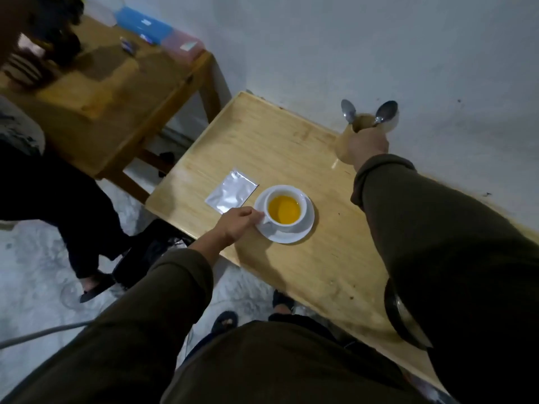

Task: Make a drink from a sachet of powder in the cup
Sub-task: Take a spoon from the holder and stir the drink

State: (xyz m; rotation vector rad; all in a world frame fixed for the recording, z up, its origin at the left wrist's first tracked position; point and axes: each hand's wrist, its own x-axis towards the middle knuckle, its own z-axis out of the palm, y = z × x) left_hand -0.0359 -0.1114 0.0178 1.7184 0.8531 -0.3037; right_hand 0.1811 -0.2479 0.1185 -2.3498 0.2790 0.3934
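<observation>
head-worn view, steeply down, table (280, 147) close

— Any writing to read here?
— None. The silver sachet (232, 194) left of centre shows a plain foil face.
— And the blue box (143, 28) at the upper left?
— It carries small pale labels, too blurred to make out. The same goes for the sticker on the pink box (183, 45) just beside it.
</observation>
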